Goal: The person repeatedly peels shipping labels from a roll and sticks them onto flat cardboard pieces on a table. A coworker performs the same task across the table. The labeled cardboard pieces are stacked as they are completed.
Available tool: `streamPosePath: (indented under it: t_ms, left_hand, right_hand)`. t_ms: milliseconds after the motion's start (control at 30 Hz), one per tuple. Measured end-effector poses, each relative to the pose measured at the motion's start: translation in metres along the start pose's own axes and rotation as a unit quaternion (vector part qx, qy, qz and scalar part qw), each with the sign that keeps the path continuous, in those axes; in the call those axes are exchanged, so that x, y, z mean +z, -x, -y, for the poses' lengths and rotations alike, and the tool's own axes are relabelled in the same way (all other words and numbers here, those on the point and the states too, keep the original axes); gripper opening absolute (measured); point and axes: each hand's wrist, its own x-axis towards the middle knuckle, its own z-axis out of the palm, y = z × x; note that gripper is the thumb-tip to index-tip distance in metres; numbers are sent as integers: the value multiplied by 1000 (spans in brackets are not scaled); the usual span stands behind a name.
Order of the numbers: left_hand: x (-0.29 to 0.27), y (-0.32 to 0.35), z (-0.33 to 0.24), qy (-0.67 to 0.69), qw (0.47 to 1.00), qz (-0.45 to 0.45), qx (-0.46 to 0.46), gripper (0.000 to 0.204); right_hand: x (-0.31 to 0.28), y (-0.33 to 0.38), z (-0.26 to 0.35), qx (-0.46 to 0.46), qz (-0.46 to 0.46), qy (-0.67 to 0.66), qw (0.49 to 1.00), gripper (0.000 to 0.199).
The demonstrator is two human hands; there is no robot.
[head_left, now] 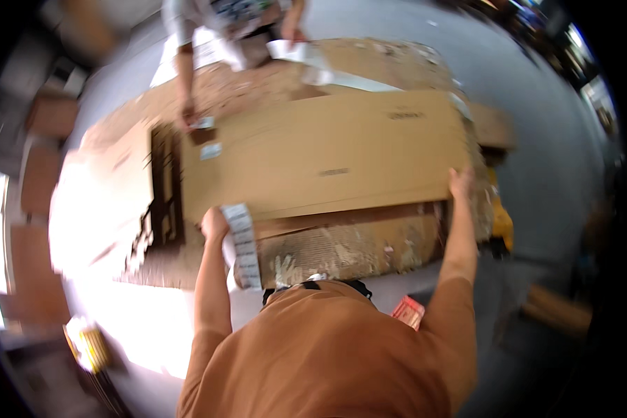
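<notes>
a large cardboard sheet (327,153) is being gripped at its near corners, the left hand (213,224) also clamped on a white label strip (243,244), the right hand (460,183) closed on the edge.

1. Rough, chewed-up desk (355,247), top surface all scarred and flaky.
2. Big flat cardboard sheet (327,157) lying right on it, covering most of the top.
3. Grey floor (550,160) underneath.

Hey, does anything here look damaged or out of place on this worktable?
Yes. The worktable surface below the flat cardboard sheet looks scarred and worn, with pale patches. A white label strip dangles loose from the left hand. The right hand grips the sheet's corner.
</notes>
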Motion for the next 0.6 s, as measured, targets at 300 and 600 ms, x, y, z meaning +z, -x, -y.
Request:
streamPosePath:
  t_ms: [300,600]
  left_hand:
    - [1,7,-11,66,997,-35,-1,24]
    - [6,6,-11,60,997,-37,-7,21]
  right_hand:
    - [-17,6,11,61,63,63,994,63]
    - [-27,7,17,36,61,59,996,64]
